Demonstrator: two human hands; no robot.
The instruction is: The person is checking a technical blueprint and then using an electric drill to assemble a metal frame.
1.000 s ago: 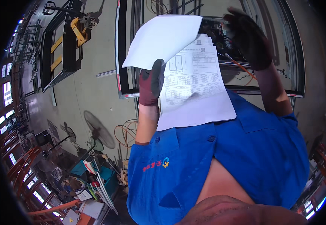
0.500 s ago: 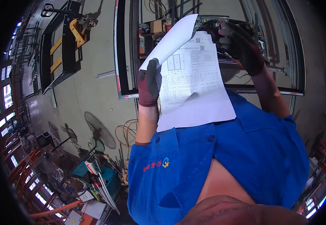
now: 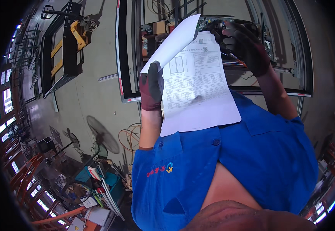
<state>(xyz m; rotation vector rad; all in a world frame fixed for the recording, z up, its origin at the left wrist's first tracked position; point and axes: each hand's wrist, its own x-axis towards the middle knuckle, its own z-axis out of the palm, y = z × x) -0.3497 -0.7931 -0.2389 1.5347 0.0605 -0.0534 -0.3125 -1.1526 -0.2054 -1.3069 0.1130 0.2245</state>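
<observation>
1. white, thin printed paper sheets [image 3: 196,94] sit before the blue cloth shirt [image 3: 194,161]: likely light, floppy, easily creased, best pinched at a side edge.
2. maroon-and-black gloved left hand [image 3: 151,88] pinches their left edge, upper sheet curling.
3. dark-gloved right hand [image 3: 249,50], loosely spread, seemingly empty, beside them.
4. beyond, a black rectangular frame [image 3: 123,61].

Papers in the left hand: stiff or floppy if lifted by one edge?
Probably floppy: the papers' top sheet curls back above the left hand. Likely light, being thin sheets. They may slide apart, as their upper edges look staggered.
</observation>
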